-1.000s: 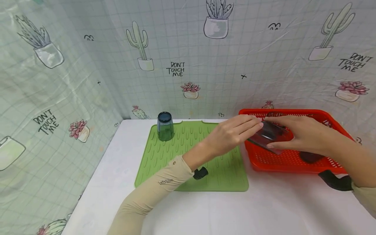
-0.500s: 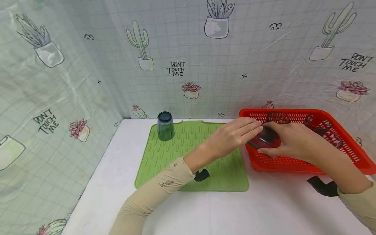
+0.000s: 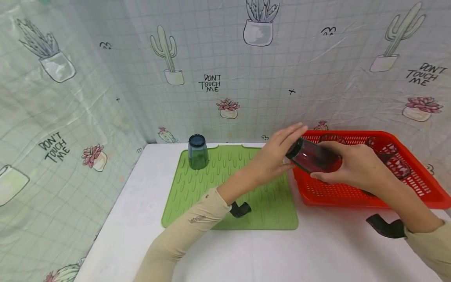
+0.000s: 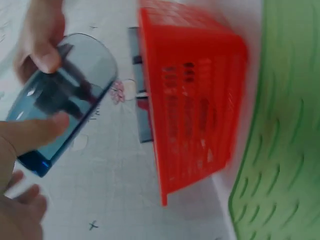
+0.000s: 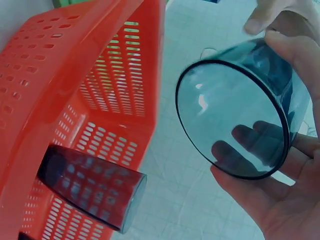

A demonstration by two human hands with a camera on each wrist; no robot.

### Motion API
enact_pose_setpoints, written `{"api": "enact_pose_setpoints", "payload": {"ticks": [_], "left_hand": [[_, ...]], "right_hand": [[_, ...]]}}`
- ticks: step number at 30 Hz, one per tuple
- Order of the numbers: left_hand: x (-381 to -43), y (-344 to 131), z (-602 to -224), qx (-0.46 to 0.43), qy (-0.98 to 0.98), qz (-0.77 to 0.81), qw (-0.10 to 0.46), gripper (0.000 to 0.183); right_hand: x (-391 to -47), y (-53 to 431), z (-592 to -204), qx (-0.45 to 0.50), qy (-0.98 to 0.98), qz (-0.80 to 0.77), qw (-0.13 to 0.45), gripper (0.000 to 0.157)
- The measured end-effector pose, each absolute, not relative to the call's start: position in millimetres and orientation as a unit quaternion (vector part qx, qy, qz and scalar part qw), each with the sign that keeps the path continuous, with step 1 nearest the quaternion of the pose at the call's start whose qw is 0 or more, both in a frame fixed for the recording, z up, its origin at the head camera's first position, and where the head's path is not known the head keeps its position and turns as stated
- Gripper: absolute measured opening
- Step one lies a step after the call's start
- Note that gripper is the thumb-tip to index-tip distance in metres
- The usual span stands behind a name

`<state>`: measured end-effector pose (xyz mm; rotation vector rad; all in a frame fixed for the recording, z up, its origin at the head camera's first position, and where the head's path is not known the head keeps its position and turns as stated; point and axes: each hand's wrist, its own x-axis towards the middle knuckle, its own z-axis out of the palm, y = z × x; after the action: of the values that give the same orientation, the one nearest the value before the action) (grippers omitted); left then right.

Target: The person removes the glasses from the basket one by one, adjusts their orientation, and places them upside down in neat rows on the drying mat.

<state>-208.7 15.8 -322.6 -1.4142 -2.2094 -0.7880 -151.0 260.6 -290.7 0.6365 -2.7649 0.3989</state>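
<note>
Pale backdrop fabric point(image 3: 260, 88), printed with cacti and grid lines, rose behind a white tabletop point(image 3: 299, 250). On that surface lay a light-green ribbed mat point(image 3: 190, 188), with a red perforated plastic basket point(image 3: 352, 201) just beside it. One blue-tinted transparent glass point(image 3: 198, 153) stood at the mat's far left corner; its position was unchanged over the last second.

The item in hand, a dark blue-green transparent tumbler point(image 3: 311, 156), was tilted in the air before the basket's left end, near the mat's edge, and apart from both. Its thick, dark end pointed toward the left hand; the right wrist view showed the other, rimmed end.

The right hand point(image 3: 356, 158) had a firm-looking hold, thumb on one side of the tumbler and curved fingers on the other. The left hand point(image 3: 273, 154) had its fingers extended and its thumb spread well away, around the tumbler's dark end. Whether it touched the glass could not be determined.

Change noted: half a second earlier the left fingers covered that end; since then they had parted and exposed it. In my judgement, the right hand then bore the weight.

At least one further dark transparent glass point(image 5: 95, 187) was observed inside the basket.
</note>
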Motion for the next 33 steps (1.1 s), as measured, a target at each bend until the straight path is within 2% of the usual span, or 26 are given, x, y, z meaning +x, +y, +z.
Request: {"api": "enact_pose_setpoints", "payload": {"ticks": [2,4,7,10,14,20,26,29,33], "left_hand": [[-208.8,14.0,-323.0,-0.465,-0.788,-0.388,0.116,0.098],[-208.3,12.4,-323.1,-0.42,-0.766,-0.484,0.043,0.102],[-206.5,11.5,-323.0,-0.364,-0.71,-0.601,-0.038,0.094],[-205.0,11.4,-322.9,-0.332,-0.66,-0.67,-0.079,0.084],[-205.5,12.5,-324.3,-0.317,-0.621,-0.71,-0.099,0.074],[-207.3,15.1,-326.1,-0.344,-0.566,-0.744,-0.083,0.068],[-208.0,22.4,-325.7,-0.364,-0.493,-0.785,-0.086,0.086],[-207.3,26.1,-325.6,-0.363,-0.464,-0.803,-0.09,0.091],[-206.9,29.3,-323.4,-0.379,-0.451,-0.805,-0.068,0.097]], "right_hand": [[-151.0,261.7,-291.8,0.218,-0.953,0.146,0.154,0.078],[-150.9,262.6,-292.2,0.211,-0.952,0.147,0.167,0.078],[-151.0,263.7,-292.3,0.197,-0.953,0.157,0.172,0.078],[-151.9,264.1,-293.6,0.193,-0.947,0.18,0.183,0.077],[-152.9,261.2,-296.3,0.194,-0.932,0.221,0.213,0.073],[-153.8,251.1,-299.1,0.185,-0.908,0.278,0.255,0.074],[-154.0,244.1,-303.3,0.195,-0.879,0.339,0.273,0.071],[-153.6,240.8,-305.3,0.189,-0.868,0.382,0.256,0.071],[-152.7,236.7,-307.7,0.171,-0.862,0.417,0.232,0.073]]}}
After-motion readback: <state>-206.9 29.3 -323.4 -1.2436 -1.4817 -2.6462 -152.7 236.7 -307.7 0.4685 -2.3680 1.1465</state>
